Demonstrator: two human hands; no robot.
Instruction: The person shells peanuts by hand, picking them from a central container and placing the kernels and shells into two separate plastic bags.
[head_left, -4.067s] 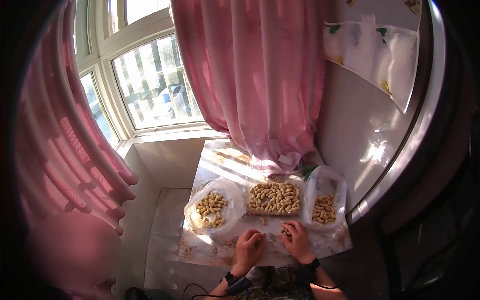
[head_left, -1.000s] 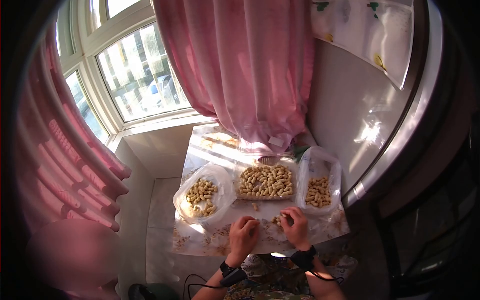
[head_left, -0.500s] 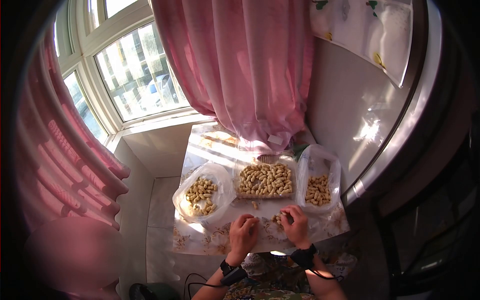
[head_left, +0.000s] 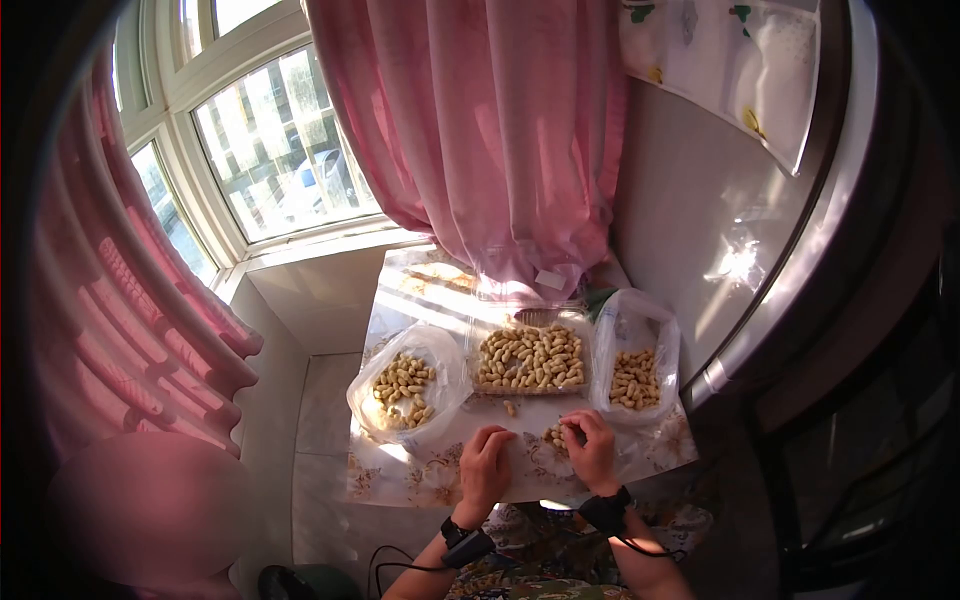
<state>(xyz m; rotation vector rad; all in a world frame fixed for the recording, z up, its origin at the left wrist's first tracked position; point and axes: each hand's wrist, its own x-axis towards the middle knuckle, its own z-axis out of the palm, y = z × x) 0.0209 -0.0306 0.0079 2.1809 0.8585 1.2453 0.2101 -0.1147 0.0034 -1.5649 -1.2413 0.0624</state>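
My left hand [head_left: 485,467] is above the near part of the table, its fingers bent together; whatever they may hold is hidden. To its right, my right hand [head_left: 592,452] is closed, thumb and fingertips pinching a peanut at a small pile of peanuts [head_left: 553,436] on the tablecloth. One loose peanut [head_left: 510,408] lies a little beyond the hands. Behind it stands a clear plastic tray [head_left: 480,393] full of unshelled peanuts. A white plastic bag [head_left: 452,350] with peanuts sits open on the left, another bag [head_left: 668,330] with peanuts on the right.
The table wears a flowered cloth [head_left: 440,480], with sunlight striping its far part. A pink curtain [head_left: 470,130] hangs down to the back edge. A wall [head_left: 700,200] rises on the right, a window [head_left: 280,150] at the left. Cables run from black bands on both wrists.
My left hand has turned slightly and its fingers have drawn closer together. My right hand stays at the small pile, shifting only a little. The bags and tray stay put.
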